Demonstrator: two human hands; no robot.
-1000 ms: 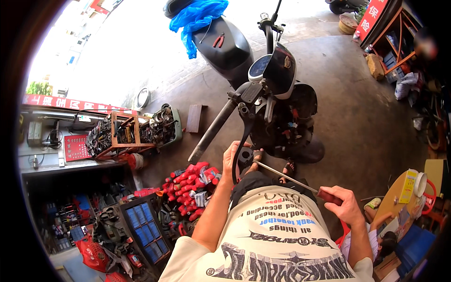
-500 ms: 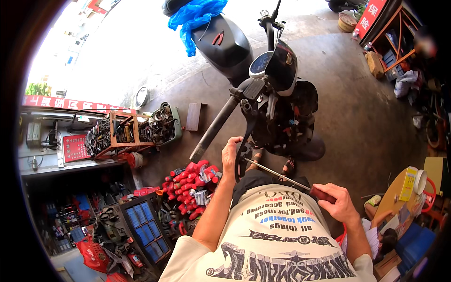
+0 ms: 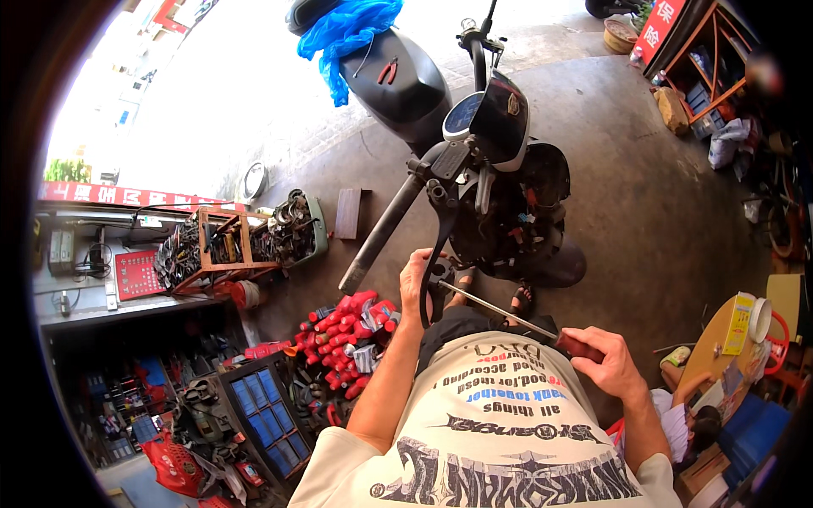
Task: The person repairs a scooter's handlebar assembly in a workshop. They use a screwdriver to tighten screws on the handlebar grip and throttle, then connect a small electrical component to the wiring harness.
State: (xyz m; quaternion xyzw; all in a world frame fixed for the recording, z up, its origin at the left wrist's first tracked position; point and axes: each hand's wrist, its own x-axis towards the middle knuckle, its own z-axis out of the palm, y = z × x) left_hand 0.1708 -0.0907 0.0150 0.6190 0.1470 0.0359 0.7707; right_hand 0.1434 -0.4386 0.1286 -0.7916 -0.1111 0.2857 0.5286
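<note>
My right hand is closed round the dark red handle of a long screwdriver. Its thin metal shaft points left and slightly up, the tip reaching a black curved plastic part. Fingers of my left hand grip that part along its left edge; some fingertips are hidden behind it. Just beyond stands an electric scooter, its front opened up with wires and dark innards showing. Its handlebar grip slants towards me on the left. Red-handled pliers lie on the black seat.
A blue plastic bag drapes over the seat's far end. On the left, red items are heaped beside a tool bench and parts rack. At right, another person sits by a wooden table.
The view has shifted a little, so the scooter sits slightly further left. Both hands keep their holds, and the screwdriver stays at the black part with almost no visible movement.
</note>
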